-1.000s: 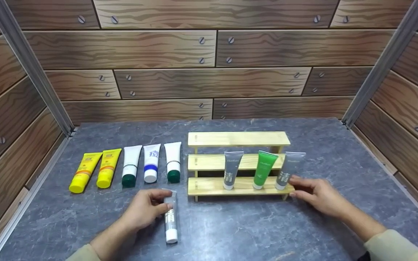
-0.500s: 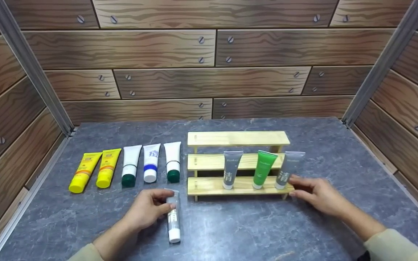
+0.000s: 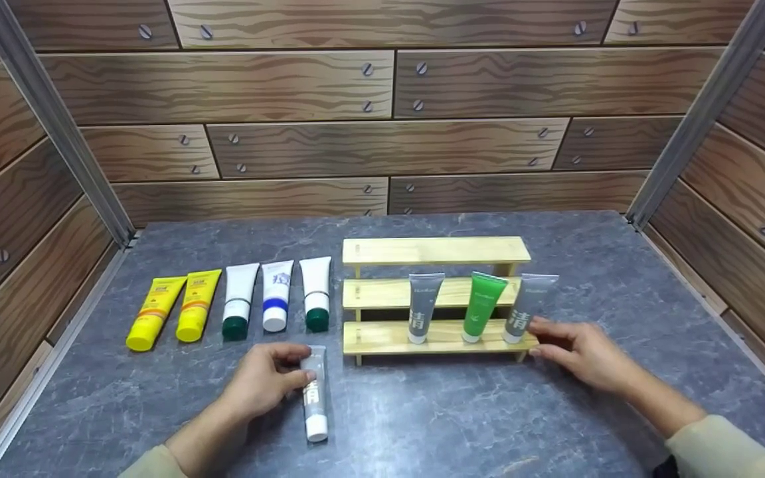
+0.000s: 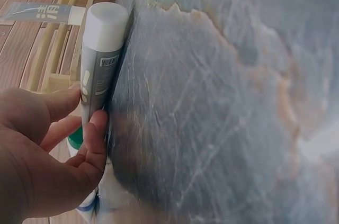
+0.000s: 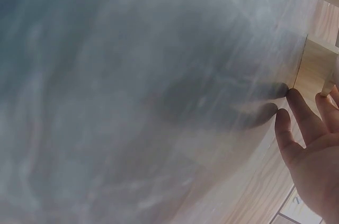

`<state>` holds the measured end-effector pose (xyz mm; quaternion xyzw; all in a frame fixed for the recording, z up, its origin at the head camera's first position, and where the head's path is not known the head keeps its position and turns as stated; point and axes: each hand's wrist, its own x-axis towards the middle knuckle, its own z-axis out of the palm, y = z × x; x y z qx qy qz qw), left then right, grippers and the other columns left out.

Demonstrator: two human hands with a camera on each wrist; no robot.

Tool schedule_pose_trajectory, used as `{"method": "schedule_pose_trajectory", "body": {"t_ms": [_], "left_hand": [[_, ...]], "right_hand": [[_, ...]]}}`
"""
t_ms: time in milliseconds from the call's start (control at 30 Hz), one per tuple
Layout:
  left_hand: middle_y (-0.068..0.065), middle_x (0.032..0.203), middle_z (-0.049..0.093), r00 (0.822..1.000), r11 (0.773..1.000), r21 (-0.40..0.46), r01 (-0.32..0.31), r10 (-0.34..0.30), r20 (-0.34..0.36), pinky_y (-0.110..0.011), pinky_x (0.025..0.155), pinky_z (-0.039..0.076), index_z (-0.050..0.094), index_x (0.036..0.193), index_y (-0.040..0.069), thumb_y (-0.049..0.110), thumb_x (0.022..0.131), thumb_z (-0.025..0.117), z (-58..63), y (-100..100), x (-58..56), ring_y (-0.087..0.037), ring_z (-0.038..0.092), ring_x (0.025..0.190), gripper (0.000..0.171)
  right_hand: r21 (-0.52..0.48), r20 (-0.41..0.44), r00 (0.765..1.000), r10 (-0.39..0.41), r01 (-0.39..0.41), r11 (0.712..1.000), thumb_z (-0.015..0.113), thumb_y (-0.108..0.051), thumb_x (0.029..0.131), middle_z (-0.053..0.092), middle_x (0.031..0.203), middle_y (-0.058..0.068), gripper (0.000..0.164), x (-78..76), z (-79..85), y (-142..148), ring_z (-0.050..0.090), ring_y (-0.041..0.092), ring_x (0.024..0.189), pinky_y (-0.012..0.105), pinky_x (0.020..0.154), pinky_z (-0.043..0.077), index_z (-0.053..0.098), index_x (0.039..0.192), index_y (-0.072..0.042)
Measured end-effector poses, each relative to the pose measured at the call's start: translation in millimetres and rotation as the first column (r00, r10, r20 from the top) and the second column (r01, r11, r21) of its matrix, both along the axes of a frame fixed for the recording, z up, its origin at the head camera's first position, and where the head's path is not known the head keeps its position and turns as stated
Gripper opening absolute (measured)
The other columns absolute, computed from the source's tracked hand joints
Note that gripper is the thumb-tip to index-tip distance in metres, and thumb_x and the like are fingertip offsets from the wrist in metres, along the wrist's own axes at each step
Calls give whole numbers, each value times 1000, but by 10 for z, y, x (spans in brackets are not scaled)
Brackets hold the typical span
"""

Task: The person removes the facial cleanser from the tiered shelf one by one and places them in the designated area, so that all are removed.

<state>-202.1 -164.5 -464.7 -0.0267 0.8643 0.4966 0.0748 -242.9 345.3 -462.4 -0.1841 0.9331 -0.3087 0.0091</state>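
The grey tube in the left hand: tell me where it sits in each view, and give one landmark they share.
Head: grey tube below centre, slightly left, white cap towards the bottom edge.
Left wrist: left of centre, cap uppermost.
Right wrist: not in it.
Shared landmark: wooden stand, right of centre in head, upper left in left wrist, right edge in right wrist.
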Motion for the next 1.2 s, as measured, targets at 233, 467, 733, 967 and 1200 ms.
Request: {"method": "schedule_pose_trajectory", "body": {"t_ms": [233,467,733,967,1200], "left_hand": [[-8,110,77,998,999,13,33,-32,-60,-34,76,59,79,121,3,5,87,87,-1,13,-2,-19,67,90,34],[-10,109,78,995,998,17,55,-53,-84,-34,78,59,78,119,1,5,88,86,-19,15,6,-20,68,92,33],[-13,109,78,996,998,26,50,-48,-73,-35,76,61,78,119,-1,4,90,83,-5,4,29,-20,69,91,30],[-11,105,77,997,997,48,58,-56,-45,-33,66,60,77,121,-1,4,91,82,-9,-18,36,-16,67,77,31],[-9,107,75,1000,999,37,20,-20,-7,-34,64,58,77,124,3,9,91,84,66,-93,55,-18,67,76,34]], "right_hand": [[1,-1,1000,2,-2,1000,78,-35,97,58,147,23,53,-7,29,0,57,46,134,62,111,40,69,137,-3],[-9,-23,1000,16,-16,1000,78,-34,97,60,145,23,50,-4,42,-18,59,46,132,62,110,41,70,136,-3],[-10,-49,999,2,-3,1000,79,-33,97,63,143,19,48,-2,42,-15,61,42,131,59,110,43,72,134,-4],[-13,-54,998,12,-13,1000,79,-33,97,64,142,21,48,-2,27,-15,62,44,130,61,109,43,72,134,-3],[-7,-32,999,6,-6,1000,78,-34,97,61,144,21,50,-10,8,-20,60,45,131,61,110,42,70,135,-3]]}}
